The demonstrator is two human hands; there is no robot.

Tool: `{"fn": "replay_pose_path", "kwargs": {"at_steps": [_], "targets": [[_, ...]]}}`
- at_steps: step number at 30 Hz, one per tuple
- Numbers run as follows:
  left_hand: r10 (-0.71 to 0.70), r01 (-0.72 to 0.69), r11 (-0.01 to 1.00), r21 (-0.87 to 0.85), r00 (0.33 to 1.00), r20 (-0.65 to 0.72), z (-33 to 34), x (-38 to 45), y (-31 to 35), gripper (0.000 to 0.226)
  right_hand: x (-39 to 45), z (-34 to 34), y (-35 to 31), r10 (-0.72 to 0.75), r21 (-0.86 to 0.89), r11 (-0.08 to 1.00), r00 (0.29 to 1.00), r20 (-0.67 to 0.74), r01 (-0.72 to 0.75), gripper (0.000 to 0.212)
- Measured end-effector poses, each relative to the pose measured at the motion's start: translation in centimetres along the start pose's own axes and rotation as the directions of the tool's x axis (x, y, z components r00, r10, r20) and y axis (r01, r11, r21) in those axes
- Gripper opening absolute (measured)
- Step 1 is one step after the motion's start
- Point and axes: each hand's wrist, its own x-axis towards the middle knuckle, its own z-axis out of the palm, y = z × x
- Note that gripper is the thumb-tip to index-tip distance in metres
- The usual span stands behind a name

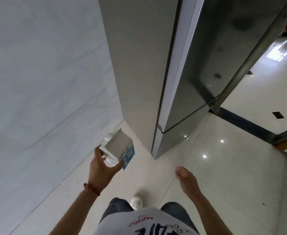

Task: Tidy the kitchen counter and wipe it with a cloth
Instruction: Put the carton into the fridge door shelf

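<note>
My left hand [102, 168] grips a white and blue carton [120, 148] by its lower end, held out over the floor near the wall. The carton has a white cap at its top end. My right hand [186, 177] hangs free to the right, fingers loosely curled, holding nothing. A tall grey fridge [187, 73] stands just ahead, its doors closed. No counter and no cloth are in view.
A pale tiled wall [37, 82] runs along the left. The glossy white floor [207, 150] stretches ahead and right, with a dark threshold strip [244, 122] and a doorway to another room at the right. My white shoe [136, 201] is below.
</note>
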Motion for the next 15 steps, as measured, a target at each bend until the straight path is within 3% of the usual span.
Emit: {"fn": "replay_pose_path", "kwargs": {"at_steps": [4, 7, 9, 11, 15], "targets": [[0.047, -0.049, 0.997, -0.055, 0.998, -0.037, 0.3, 4.3, 3.3, 0.069, 3.9, -3.6, -8.6, -0.226, 0.059, 0.967, 0.941, -0.252, 0.248, 0.044], [0.027, -0.031, 0.997, -0.075, 0.998, -0.057, 1.2, 5.4, 4.4, 0.07, 6.8, -6.9, -16.0, -0.334, 0.065, 0.9, 0.776, -0.536, 0.432, 0.063], [0.014, -0.02, 0.996, -0.087, 0.997, -0.07, 1.8, 5.3, 4.9, 0.069, 9.1, -8.6, -19.8, -0.381, -0.005, 0.867, 0.654, -0.654, 0.499, 0.074], [0.012, -0.02, 0.995, -0.096, 0.996, -0.084, 2.2, 5.3, 5.4, 0.068, 11.4, -9.7, -22.2, -0.411, -0.079, 0.856, 0.579, -0.704, 0.511, 0.083], [-0.024, 0.011, 0.993, -0.115, 0.993, -0.112, 2.5, 5.4, 6.1, 0.07, 14.5, -11.2, -23.8, -0.451, -0.143, 0.832, 0.504, -0.737, 0.536, 0.089]]}}
